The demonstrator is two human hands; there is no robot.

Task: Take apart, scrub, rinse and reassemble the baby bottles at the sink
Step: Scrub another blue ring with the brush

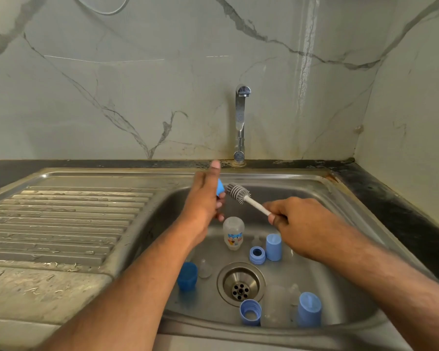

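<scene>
Marble-patterned wall panels stood behind the steel sink (322, 188). Over its basin the left hand (204, 201) gripped a blue cap (220, 187), thumb raised, and the right hand (298, 221) closed around the white brush (241, 195) handle, bristles just beside the cap. Below lay a clear bottle (233, 233), blue rings and caps around the drain (240, 283).

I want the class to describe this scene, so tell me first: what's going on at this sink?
A person is washing baby bottle parts. The left hand grips a blue cap, while the right hand holds a bottle brush beside it. A clear bottle, blue caps and blue rings lie taken apart in the sink, around the drain. No water shows at the tap.
</scene>
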